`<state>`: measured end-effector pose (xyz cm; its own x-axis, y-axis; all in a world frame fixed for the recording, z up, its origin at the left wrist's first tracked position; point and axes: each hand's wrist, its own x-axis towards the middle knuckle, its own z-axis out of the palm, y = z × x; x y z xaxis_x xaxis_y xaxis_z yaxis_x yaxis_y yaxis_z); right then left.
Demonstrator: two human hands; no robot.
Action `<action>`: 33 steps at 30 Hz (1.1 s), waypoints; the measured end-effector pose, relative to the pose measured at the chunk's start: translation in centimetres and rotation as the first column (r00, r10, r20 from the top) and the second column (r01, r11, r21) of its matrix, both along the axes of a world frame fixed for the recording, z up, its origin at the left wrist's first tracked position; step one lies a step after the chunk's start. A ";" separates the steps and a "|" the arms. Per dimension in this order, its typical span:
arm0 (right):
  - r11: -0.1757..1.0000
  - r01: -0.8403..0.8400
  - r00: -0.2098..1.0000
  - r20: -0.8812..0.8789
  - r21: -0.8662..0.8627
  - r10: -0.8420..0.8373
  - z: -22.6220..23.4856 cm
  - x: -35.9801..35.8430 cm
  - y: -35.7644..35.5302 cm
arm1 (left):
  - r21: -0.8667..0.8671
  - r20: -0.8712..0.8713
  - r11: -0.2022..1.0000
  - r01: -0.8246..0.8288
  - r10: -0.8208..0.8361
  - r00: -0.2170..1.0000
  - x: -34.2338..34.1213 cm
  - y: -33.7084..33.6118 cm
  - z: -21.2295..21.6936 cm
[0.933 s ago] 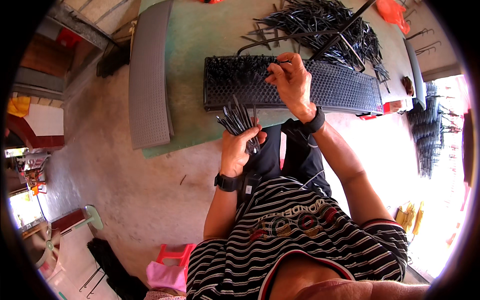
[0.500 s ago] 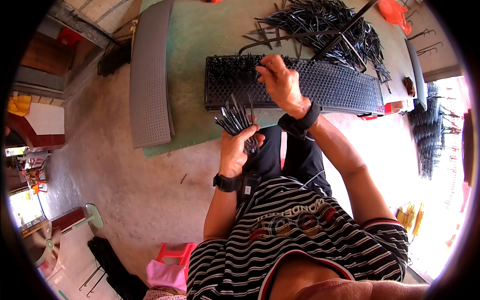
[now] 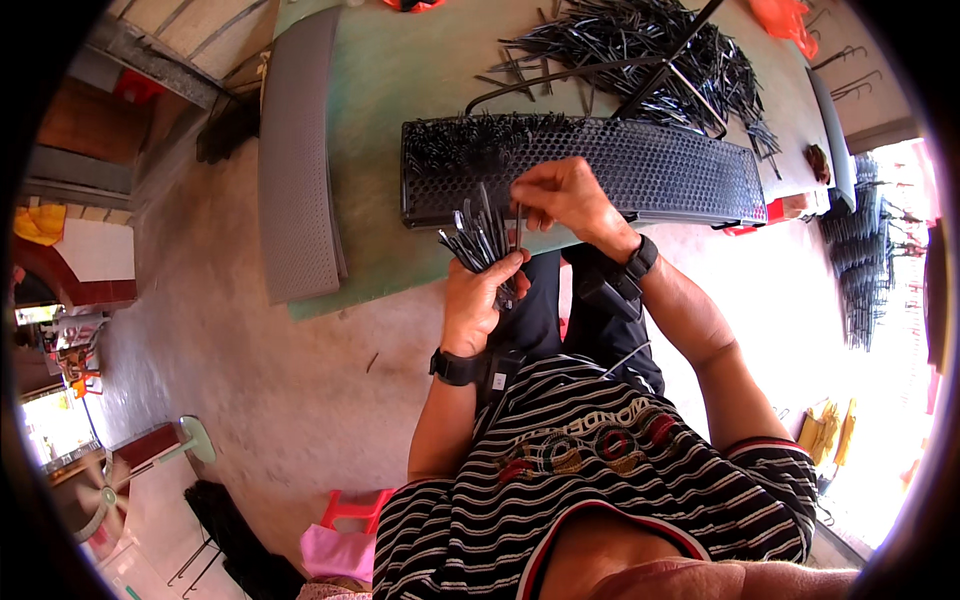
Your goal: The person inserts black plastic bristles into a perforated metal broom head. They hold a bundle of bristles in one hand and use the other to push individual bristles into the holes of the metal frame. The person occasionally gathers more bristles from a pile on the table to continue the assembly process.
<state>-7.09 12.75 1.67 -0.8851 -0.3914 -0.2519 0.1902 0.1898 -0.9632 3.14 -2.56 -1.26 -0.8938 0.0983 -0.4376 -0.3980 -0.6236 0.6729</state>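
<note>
A bunch of thin, glossy black strips [image 3: 474, 236] fans upward from my left hand [image 3: 474, 308], whose fingers are wrapped round it. My right hand [image 3: 580, 206] is closed in a pinch on one dark strip, just above and right of the bunch. Beyond both hands lies a long black panel [image 3: 665, 165] with rows of round holes. Its left part is filled with short black tufts [image 3: 470, 142], while holes show along the right part. My right fingertips are by the panel's near edge; whether they touch it I cannot tell.
A green table [image 3: 375, 150] carries the panel. Behind it lies a large heap of black strips [image 3: 640, 55], with a black metal frame [image 3: 590, 72] crossing in front. Grey perforated sheets [image 3: 300, 160] lie at the table's left. A red stool [image 3: 352, 510] stands on the floor.
My right hand has come down from the tufted part of the panel toward the bunch and now pinches a strip there. My left hand has stayed nearly in place.
</note>
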 end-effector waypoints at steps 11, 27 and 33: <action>0.927 0.374 0.586 -0.772 -0.012 -0.247 -0.7 -3.9 0.3 | -0.028 0.008 0.998 -0.065 0.065 0.998 -0.4 0.9 0.1; 0.829 0.317 0.511 -0.819 0.461 0.260 1.2 -4.3 -0.2 | -0.122 0.012 0.992 0.041 -0.040 0.999 0.3 0.4 0.0; 0.872 -0.417 0.788 -0.376 0.255 0.487 1.2 -2.8 0.8 | -0.038 -0.048 0.982 0.185 -0.186 0.981 -0.1 1.3 0.7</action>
